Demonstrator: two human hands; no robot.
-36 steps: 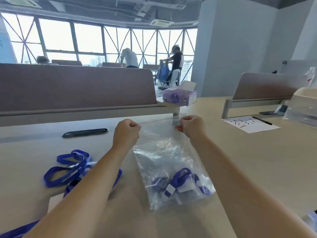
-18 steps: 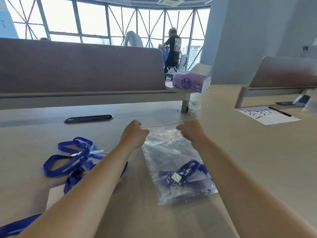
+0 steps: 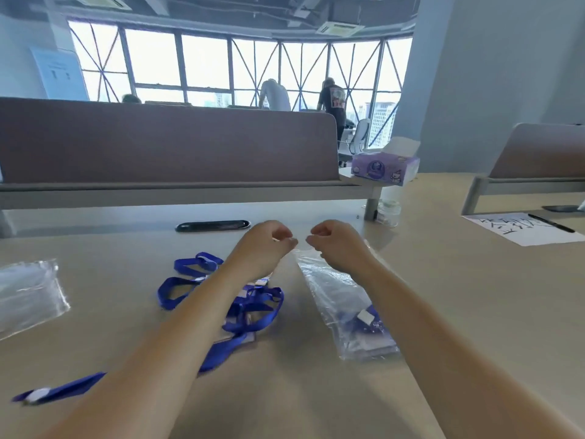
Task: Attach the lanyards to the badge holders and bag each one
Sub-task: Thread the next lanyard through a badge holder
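Observation:
A clear plastic bag [image 3: 340, 299] lies on the beige table [image 3: 459, 305], with a blue lanyard and a badge holder [image 3: 368, 324] inside near its bottom. My left hand [image 3: 264, 245] and my right hand [image 3: 337, 243] are close together at the bag's top edge. Both have curled fingers, and each pinches that edge. To the left lies a tangle of blue lanyards [image 3: 221, 296] with badge holders. Another lanyard end [image 3: 53, 391] lies near the front left.
Empty clear bags [image 3: 28, 293] lie at the left edge. A black cable slot [image 3: 212, 225] is set into the table behind my hands. A purple tissue box [image 3: 384, 166], a small clear jar [image 3: 388, 212], and a paper with a pen [image 3: 522, 228] sit to the right.
My hands have come together along the bag's top edge, from wide apart to nearly touching. The camera view shifted right, so the bag now looks narrower.

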